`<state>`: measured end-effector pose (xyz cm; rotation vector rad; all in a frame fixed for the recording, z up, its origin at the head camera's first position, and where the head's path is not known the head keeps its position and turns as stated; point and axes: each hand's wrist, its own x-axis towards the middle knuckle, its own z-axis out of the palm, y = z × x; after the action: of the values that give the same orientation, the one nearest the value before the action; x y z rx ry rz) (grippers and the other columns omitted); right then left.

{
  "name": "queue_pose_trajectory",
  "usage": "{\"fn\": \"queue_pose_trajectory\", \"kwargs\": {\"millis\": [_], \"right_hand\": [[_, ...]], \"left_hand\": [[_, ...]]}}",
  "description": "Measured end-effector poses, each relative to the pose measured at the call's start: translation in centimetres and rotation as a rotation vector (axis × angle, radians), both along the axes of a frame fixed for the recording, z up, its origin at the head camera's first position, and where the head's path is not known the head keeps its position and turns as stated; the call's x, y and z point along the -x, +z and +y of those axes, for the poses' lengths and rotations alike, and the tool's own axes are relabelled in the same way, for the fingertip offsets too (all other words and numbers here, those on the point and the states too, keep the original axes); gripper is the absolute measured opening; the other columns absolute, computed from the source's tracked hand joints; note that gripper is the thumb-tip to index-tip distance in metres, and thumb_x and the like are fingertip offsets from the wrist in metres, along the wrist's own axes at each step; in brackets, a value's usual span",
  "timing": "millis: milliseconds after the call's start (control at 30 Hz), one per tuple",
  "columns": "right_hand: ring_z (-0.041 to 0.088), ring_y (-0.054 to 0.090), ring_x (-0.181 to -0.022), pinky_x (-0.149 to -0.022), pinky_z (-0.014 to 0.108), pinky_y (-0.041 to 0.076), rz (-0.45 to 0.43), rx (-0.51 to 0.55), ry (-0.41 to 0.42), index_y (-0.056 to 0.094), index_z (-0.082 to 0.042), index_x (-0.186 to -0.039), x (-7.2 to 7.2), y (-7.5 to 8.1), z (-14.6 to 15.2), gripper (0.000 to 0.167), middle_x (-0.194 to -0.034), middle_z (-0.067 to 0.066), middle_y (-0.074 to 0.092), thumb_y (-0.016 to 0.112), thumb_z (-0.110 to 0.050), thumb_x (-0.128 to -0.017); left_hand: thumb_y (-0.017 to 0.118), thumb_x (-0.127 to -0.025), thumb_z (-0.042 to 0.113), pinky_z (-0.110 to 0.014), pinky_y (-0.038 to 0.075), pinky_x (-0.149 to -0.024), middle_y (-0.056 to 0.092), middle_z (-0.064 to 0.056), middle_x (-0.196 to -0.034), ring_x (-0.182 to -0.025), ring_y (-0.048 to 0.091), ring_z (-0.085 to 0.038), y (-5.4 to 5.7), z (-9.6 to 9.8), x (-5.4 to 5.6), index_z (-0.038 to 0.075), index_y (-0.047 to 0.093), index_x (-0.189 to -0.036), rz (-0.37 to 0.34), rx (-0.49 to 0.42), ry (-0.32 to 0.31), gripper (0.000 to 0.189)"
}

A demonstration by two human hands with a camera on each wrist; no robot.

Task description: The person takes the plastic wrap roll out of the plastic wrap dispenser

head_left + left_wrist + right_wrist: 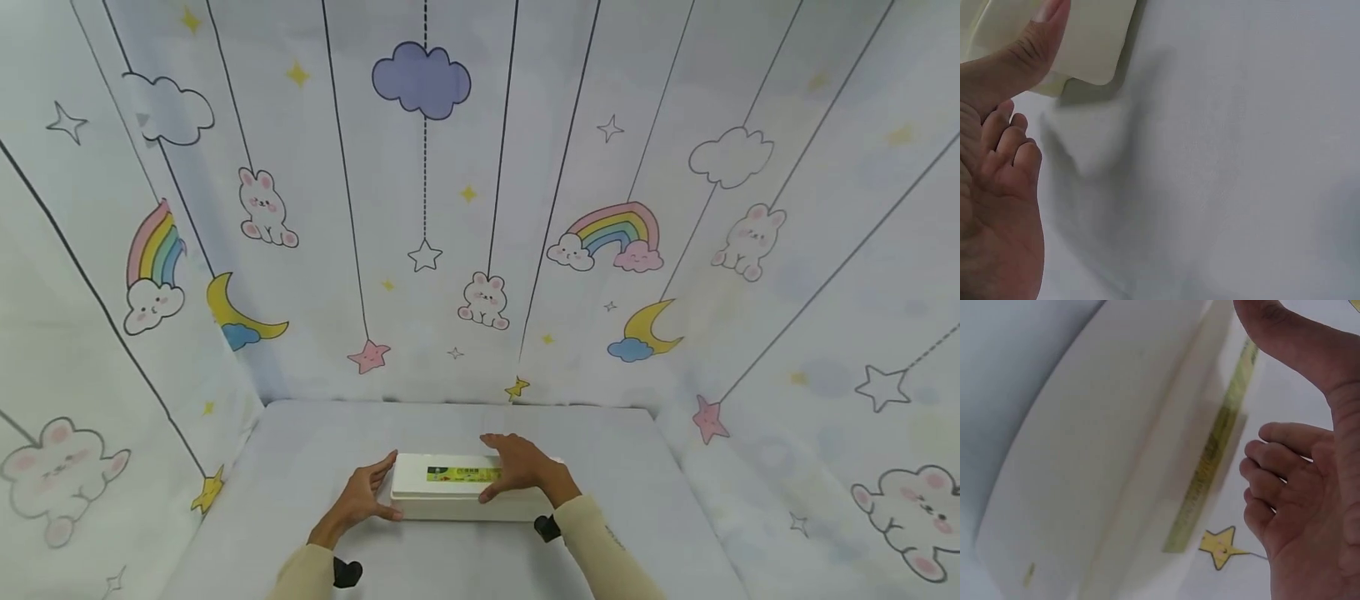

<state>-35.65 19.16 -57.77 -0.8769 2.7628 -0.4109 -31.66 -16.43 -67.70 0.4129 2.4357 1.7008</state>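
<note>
Cream-white box (448, 500) lies at the frame's lower centre; the left hand (360, 493) grips its left end, the right hand (522, 464) spreads over its right half, contact unclear.

I've 2 hands here, L hand (360, 498) & R hand (527, 464), w/ 2 sleeves (306, 573) & 2 blk wrist pcs (347, 572), plus 1 box (435, 509) w/ 1 label (463, 474) on 1 table (420, 567). Round me I count 3 walls (551, 50), showing 5 bunnies (483, 302), 2 rainbows (633, 218), 2 moons (225, 310), 1 purple cloud (422, 81), 2 sep. wht clouds (731, 158), & hung stars: 2 pink stars (369, 357), 2 yel. stars (517, 388), 2 wht stars (425, 256)
</note>
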Motion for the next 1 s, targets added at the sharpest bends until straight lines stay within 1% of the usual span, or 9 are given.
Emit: {"fn": "queue_pose_trajectory", "kwargs": {"millis": [67,167,233,333,400,567,700,833,1000], "right_hand": [[0.037,0.057,-0.149,-0.124,0.058,0.049,0.003,-0.018,-0.008,0.049,-0.003,-0.163,-0.2,-0.2,-0.3,0.115,-0.164,0.014,0.058,0.099,-0.056,-0.073],[0.033,0.061,-0.143,-0.121,0.053,0.052,0.003,-0.051,-0.017,0.05,-0.005,-0.163,-0.5,-0.5,-0.7,0.115,-0.16,0.01,0.062,0.1,-0.056,-0.073],[0.032,0.063,-0.138,-0.119,0.052,0.053,0.002,-0.056,-0.014,0.051,-0.005,-0.162,-0.7,-0.5,-0.9,0.114,-0.157,0.01,0.065,0.101,-0.055,-0.071],[0.031,0.065,-0.133,-0.118,0.051,0.054,0.01,-0.052,-0.007,0.056,-0.004,-0.158,-1.0,-0.5,-1.2,0.111,-0.152,0.009,0.068,0.104,-0.05,-0.069],[0.029,0.066,-0.13,-0.116,0.049,0.055,0.029,-0.058,-0.004,0.059,-0.005,-0.155,-1.0,-0.7,-1.3,0.108,-0.149,0.008,0.07,0.105,-0.048,-0.068],[0.02,0.067,-0.121,-0.111,0.042,0.058,0.079,-0.092,-0.01,0.065,-0.008,-0.152,-0.7,-1.5,-1.2,0.102,-0.141,0.003,0.074,0.105,-0.049,-0.067],[0.017,0.067,-0.112,-0.104,0.038,0.059,0.094,-0.092,-0.009,0.068,-0.009,-0.148,-0.3,-1.9,-1.2,0.097,-0.131,0.003,0.077,0.106,-0.046,-0.067],[0.014,0.064,-0.105,-0.099,0.036,0.059,0.107,-0.091,-0.002,0.072,-0.008,-0.144,0.0,-2.0,-1.2,0.092,-0.125,0.003,0.077,0.105,-0.044,-0.067],[0.01,0.061,-0.099,-0.094,0.032,0.059,0.124,-0.1,0.003,0.073,-0.008,-0.142,0.2,-2.0,-1.1,0.092,-0.122,0.002,0.077,0.106,-0.045,-0.065]], "left_hand": [[0.105,-0.063,0.001,-0.059,0.037,-0.128,0.032,-0.03,-0.172,-0.159,0.035,-0.056,-0.4,0.0,0.0,-0.009,0.034,-0.165,-0.004,-0.003,0.023,0.125],[0.106,-0.063,0.005,-0.056,0.037,-0.129,0.034,-0.03,-0.172,-0.159,0.035,-0.055,-1.1,0.1,0.1,-0.01,0.034,-0.165,-0.015,-0.022,0.043,0.126],[0.106,-0.064,0.006,-0.053,0.036,-0.13,0.035,-0.029,-0.172,-0.16,0.035,-0.053,-1.5,0.2,0.0,-0.01,0.034,-0.165,-0.035,-0.048,0.056,0.125],[0.105,-0.064,0.008,-0.052,0.037,-0.129,0.037,-0.029,-0.171,-0.159,0.037,-0.052,-2.0,0.3,0.0,-0.011,0.034,-0.164,-0.038,-0.061,0.064,0.124],[0.106,-0.064,0.009,-0.052,0.038,-0.129,0.041,-0.029,-0.169,-0.158,0.04,-0.052,-2.3,0.3,0.1,-0.011,0.036,-0.163,-0.042,-0.066,0.071,0.122],[0.106,-0.066,0.013,-0.055,0.042,-0.127,0.051,-0.03,-0.161,-0.152,0.05,-0.052,-2.9,0.4,0.3,-0.012,0.043,-0.159,-0.04,-0.034,0.087,0.115],[0.105,-0.069,0.012,-0.055,0.046,-0.124,0.053,-0.031,-0.159,-0.148,0.055,-0.052,-3.3,0.6,0.2,-0.013,0.045,-0.157,-0.028,-0.018,0.098,0.11],[0.104,-0.07,0.007,-0.052,0.05,-0.122,0.054,-0.032,-0.158,-0.145,0.057,-0.052,-3.6,1.0,0.1,-0.014,0.045,-0.157,-0.011,-0.046,0.1,0.107],[0.102,-0.071,0.004,-0.053,0.049,-0.123,0.054,-0.034,-0.157,-0.145,0.058,-0.053,-3.7,1.2,0.2,-0.016,0.044,-0.156,-0.014,-0.074,0.09,0.105]]}}
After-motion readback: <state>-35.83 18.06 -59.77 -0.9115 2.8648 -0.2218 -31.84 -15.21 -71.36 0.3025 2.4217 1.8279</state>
